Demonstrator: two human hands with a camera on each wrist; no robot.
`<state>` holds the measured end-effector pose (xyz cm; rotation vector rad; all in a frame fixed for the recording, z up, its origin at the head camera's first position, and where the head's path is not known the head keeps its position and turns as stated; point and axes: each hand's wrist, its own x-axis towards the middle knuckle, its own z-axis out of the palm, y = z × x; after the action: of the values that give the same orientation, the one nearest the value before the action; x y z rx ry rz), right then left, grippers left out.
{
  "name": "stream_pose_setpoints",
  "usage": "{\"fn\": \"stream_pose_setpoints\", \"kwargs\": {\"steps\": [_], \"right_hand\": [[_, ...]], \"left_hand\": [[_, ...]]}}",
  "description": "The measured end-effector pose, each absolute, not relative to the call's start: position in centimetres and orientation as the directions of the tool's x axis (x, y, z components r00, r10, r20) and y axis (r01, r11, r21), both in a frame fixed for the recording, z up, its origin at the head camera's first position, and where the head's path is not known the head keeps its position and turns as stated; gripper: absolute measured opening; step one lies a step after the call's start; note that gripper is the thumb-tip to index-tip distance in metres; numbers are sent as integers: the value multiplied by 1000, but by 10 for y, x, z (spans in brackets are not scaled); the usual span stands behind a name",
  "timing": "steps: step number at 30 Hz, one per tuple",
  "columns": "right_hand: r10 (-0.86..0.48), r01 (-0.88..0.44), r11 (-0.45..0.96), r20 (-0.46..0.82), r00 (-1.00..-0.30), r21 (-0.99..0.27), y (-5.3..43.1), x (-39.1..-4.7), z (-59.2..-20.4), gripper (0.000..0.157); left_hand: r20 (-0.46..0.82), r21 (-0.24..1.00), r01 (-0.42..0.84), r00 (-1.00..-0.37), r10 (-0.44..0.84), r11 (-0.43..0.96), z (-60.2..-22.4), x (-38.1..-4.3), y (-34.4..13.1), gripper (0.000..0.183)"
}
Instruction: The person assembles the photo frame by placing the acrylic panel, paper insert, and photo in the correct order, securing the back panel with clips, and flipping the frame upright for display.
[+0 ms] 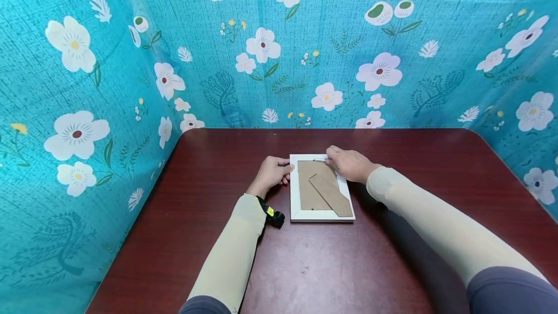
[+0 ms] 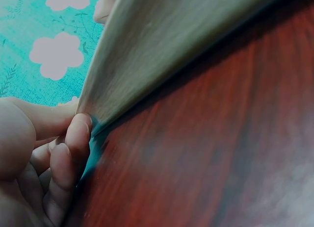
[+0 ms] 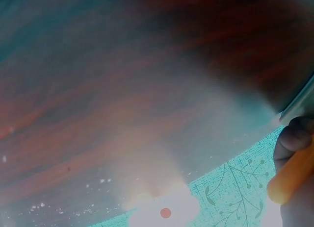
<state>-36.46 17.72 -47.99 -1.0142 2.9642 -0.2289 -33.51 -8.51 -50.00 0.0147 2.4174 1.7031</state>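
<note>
Head view: I see the white photo frame (image 1: 321,189) lying back-up on the wooden table (image 1: 213,168); left hand (image 1: 271,174) pinches its left edge, right hand (image 1: 350,164) seems to grip its upper-right corner, right-wrist view murky.

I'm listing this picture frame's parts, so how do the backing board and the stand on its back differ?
The backing board is a broad rectangle, while the stand is a narrower strip. The backing board sits square within the white border; the stand lies at a slant, its lower end over that border near the lower right corner. Both are a similar brown.
</note>
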Motion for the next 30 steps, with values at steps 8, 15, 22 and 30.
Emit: {"fn": "stream_pose_setpoints", "kwargs": {"steps": [8,15,22,30], "right_hand": [[-636,-637,765,46,-770,-94,179,-366,-480,18],[-649,-651,757,56,-759,-55,179,-365,-480,16],[-653,-656,753,68,-755,-48,180,-364,-479,15],[-651,-657,744,87,-754,-125,180,-365,-480,18]], "left_hand": [[-144,930,-92,-982,121,356,-500,-334,-84,31],[-136,930,-83,-983,125,358,-501,-334,-83,31],[-139,930,-87,-982,124,357,-499,-334,-83,31],[-137,928,-84,-983,120,363,-499,-334,-86,31]]}}
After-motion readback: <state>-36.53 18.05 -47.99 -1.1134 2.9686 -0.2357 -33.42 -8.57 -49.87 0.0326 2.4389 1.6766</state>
